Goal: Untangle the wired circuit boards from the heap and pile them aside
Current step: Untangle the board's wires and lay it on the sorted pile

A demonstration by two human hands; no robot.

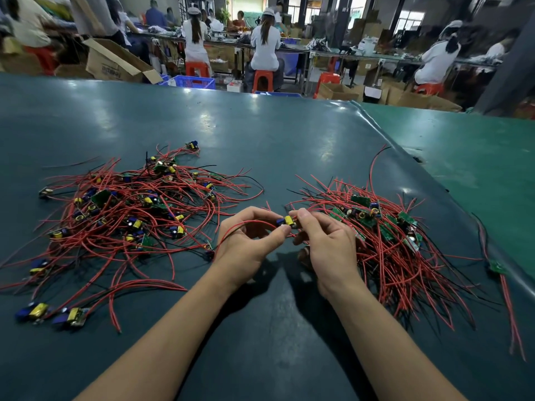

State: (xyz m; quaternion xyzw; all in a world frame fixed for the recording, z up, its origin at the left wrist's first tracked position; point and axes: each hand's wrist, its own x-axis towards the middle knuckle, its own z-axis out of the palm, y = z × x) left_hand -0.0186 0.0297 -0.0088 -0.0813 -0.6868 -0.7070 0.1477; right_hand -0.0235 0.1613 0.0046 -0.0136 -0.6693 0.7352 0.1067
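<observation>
A tangled heap of small green circuit boards with yellow and blue parts and long red and black wires lies on the left of the table. A second pile of the same wired boards lies on the right. Between them, just above the table, both hands hold one small circuit board. My left hand pinches its red wire beside the board. My right hand pinches the board itself between thumb and fingers. The wire loops back under my left hand.
The dark green table mat meets a lighter green surface at the right. Loose boards lie at the near left; one board with wires lies at the far right. People sit at benches behind the table.
</observation>
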